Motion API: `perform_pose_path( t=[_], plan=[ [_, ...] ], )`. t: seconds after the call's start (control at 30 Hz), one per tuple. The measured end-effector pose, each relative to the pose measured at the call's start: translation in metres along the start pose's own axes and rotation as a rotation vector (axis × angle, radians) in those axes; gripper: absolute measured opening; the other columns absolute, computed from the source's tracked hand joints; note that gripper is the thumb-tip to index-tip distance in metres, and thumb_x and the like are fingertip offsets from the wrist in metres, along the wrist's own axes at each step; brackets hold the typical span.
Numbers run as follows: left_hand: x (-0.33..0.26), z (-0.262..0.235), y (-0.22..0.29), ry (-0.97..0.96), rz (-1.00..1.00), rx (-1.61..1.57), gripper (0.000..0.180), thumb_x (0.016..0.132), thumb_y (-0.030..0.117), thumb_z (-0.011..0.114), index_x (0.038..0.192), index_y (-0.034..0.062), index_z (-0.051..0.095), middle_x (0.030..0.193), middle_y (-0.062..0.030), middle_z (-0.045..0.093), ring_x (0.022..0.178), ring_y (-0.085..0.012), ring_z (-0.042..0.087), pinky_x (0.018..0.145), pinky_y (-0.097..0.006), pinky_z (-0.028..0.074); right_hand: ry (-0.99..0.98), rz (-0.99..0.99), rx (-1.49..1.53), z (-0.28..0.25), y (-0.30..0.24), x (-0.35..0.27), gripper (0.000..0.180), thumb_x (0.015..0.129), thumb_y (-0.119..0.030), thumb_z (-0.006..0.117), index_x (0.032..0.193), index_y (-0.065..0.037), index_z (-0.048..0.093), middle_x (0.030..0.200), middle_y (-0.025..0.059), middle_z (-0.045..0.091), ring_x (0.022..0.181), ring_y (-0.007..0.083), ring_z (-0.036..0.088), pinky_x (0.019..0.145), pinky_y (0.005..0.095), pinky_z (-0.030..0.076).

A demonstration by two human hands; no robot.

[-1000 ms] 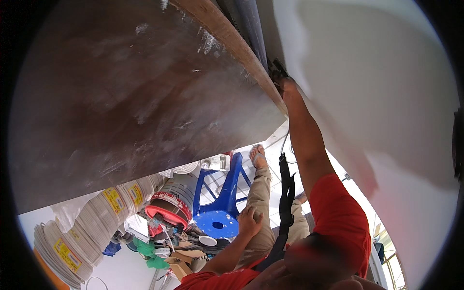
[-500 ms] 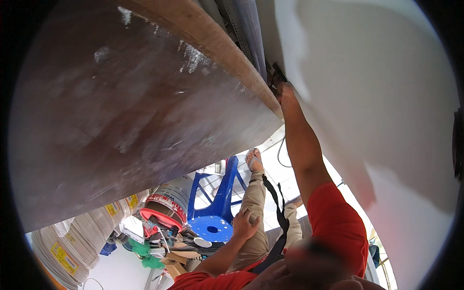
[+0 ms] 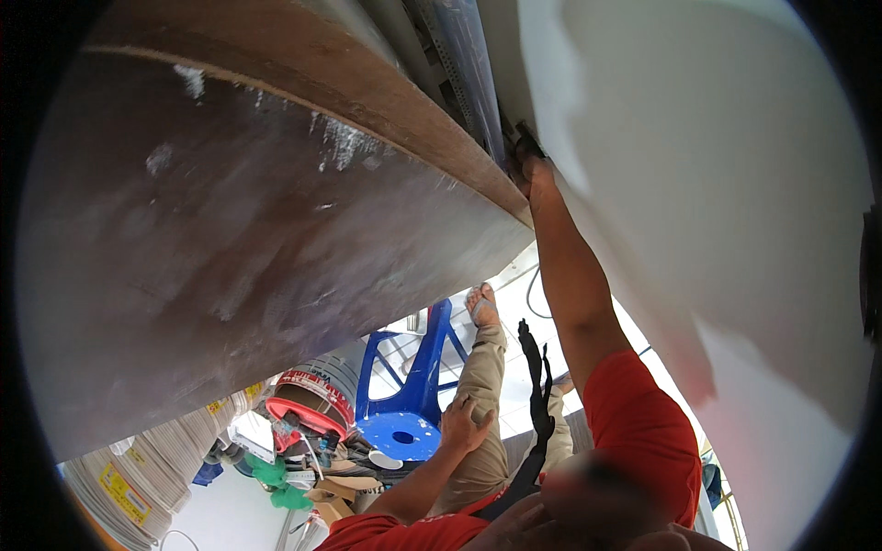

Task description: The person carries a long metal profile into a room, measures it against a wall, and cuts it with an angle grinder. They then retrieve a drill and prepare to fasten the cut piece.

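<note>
My right arm reaches up into the narrow gap between a large brown wooden panel (image 3: 248, 220) and the white wall (image 3: 717, 184). At the far end of that arm, my right hand (image 3: 535, 172) is closed around a small dark object (image 3: 527, 140); its kind is not clear, and the fingers are partly hidden. My left hand (image 3: 467, 424) rests on my bent knee, fingers a little apart, holding nothing. A black strap (image 3: 540, 395) dangles in front of my legs.
Below the panel stand a blue plastic stool (image 3: 404, 430) and a bucket (image 3: 317, 381) with a red rim. Stacked cable coils (image 3: 138, 477) sit at the lower left, near a cardboard box (image 3: 333, 507). Behind the panel, long metal profiles (image 3: 459, 64) lean upright. A thin cable lies on the tiled floor.
The panel appears lower and farther left, with more of its edge showing. The black strap has swung. Both hands stay nearly where they were.
</note>
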State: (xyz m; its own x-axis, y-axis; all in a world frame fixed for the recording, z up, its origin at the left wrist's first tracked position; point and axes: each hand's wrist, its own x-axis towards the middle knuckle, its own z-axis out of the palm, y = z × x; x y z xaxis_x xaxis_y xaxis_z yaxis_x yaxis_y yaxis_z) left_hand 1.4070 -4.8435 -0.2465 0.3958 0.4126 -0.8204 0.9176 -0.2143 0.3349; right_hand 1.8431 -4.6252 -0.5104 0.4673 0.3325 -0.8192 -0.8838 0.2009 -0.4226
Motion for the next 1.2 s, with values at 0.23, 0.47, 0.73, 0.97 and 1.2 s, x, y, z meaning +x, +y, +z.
perform_pose_path(
  t=[0.23, 0.47, 0.73, 0.97, 1.2],
  plan=[
    [0.006, 0.003, -0.008, 0.007, 0.034, -0.006, 0.060, 0.083, 0.052, 0.063, 0.116, 0.0023, 0.064, 0.133, -0.0189, 0.051, 0.122, -0.0364, 0.049, 0.102, -0.045, 0.040, 0.000, -0.004, 0.042, 0.002, -0.002, 0.002, 0.032, 0.095, -0.004, 0.055, 0.126, 0.000, 0.052, 0.117, 0.0146, 0.059, 0.099, 0.0313, 0.062, 0.080, 0.0449, 0.054],
    [0.009, -0.006, 0.001, -0.013, 0.039, 0.002, 0.061, 0.082, 0.053, 0.063, 0.116, 0.0021, 0.064, 0.132, -0.0191, 0.052, 0.121, -0.0371, 0.051, 0.101, -0.046, 0.042, 0.106, -0.176, -0.338, -0.011, -0.003, 0.004, 0.029, 0.092, -0.007, 0.060, 0.121, -0.003, 0.057, 0.104, 0.0114, 0.063, 0.083, 0.0235, 0.063, 0.071, 0.0387, 0.055],
    [0.010, -0.001, -0.002, -0.029, 0.015, 0.023, 0.063, 0.083, 0.054, 0.062, 0.118, 0.0026, 0.063, 0.134, -0.0186, 0.050, 0.123, -0.0370, 0.049, 0.102, -0.046, 0.041, 0.148, -0.023, -0.175, 0.019, -0.005, -0.023, 0.024, 0.089, 0.000, 0.061, 0.113, -0.001, 0.060, 0.097, 0.0125, 0.065, 0.074, 0.0239, 0.064, 0.064, 0.0378, 0.054],
    [0.011, -0.002, -0.005, -0.045, 0.044, 0.029, 0.065, 0.083, 0.056, 0.061, 0.120, 0.0023, 0.062, 0.134, -0.0191, 0.051, 0.124, -0.0360, 0.049, 0.103, -0.045, 0.041, 0.137, -0.087, -0.094, 0.001, -0.007, -0.016, 0.024, 0.091, -0.008, 0.062, 0.115, -0.004, 0.060, 0.094, 0.0087, 0.064, 0.073, 0.0229, 0.061, 0.063, 0.0368, 0.054],
    [0.009, 0.002, -0.011, -0.052, 0.013, 0.006, 0.068, 0.084, 0.057, 0.060, 0.122, 0.0009, 0.060, 0.136, -0.0201, 0.049, 0.125, -0.0362, 0.048, 0.104, -0.044, 0.040, 0.162, -0.036, 0.031, 0.027, 0.000, -0.025, 0.021, 0.091, -0.008, 0.062, 0.111, -0.003, 0.061, 0.098, 0.0127, 0.064, 0.079, 0.0270, 0.060, 0.070, 0.0440, 0.054]
  ],
)
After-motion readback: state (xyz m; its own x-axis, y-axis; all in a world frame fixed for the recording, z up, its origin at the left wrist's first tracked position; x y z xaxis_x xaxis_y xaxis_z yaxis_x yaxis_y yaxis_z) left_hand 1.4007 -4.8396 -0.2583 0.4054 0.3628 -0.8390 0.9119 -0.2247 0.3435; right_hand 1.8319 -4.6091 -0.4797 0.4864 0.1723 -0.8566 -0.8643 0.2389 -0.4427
